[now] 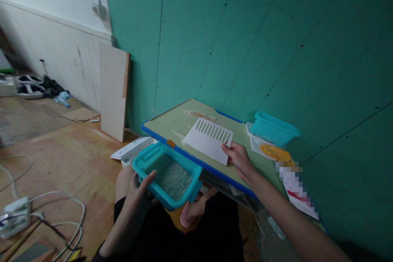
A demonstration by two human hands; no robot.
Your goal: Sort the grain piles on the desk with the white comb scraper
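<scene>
My left hand [143, 186] grips the near left side of a turquoise plastic tub [196, 172], thumb over its rim. Pale grey granules [172, 176] lie in the tub, which is held above my lap at the table's front edge. In my right hand [238, 155] is a white slotted card [204, 145], pinched at its right end. A row of long slots runs along the card's far side. Just beyond it, a strip of brownish and pale grains [199, 115] is spread on the green tabletop [159, 123], with whitish powder [179, 136] to the left.
A second turquoise tub [273, 129] and a yellow cloth-like item [275, 152] sit at the table's right. Behind stands a green wall [190, 41] with a leaning board [113, 90]. White cables [81, 208] and a power strip [15, 215] lie on the floor at left.
</scene>
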